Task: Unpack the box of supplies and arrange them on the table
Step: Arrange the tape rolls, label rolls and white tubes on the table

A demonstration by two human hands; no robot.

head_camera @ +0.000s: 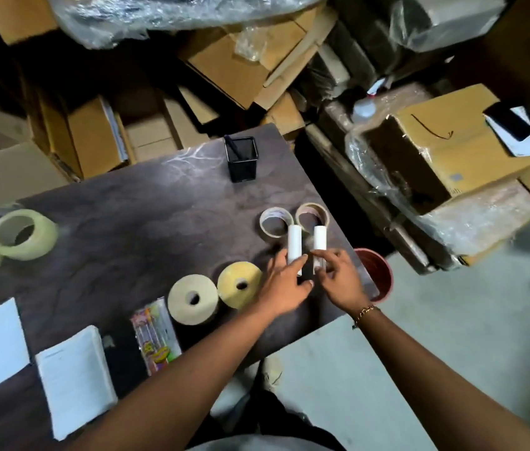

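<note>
Both hands are working at the right edge of the dark counter, each one touching a white tube. The left hand is curling its fingers around the lower end of the left white tube, which is lying flat and pointing away from the person. The right hand is pinching the near end of the right white tube between fingertips, the tube lying just beside and parallel to the first. Beyond the tubes, two small tape rings and are sitting side by side, touching the tubes' far ends. Two thick paper rolls, one beige and one yellow, are resting just left of the left hand. A colourful packet, two white paper stacks, and two large clear tape rolls are lying further left. A black mesh pen holder is standing at the far side. A red bin is sitting on the floor beside the counter.
</note>
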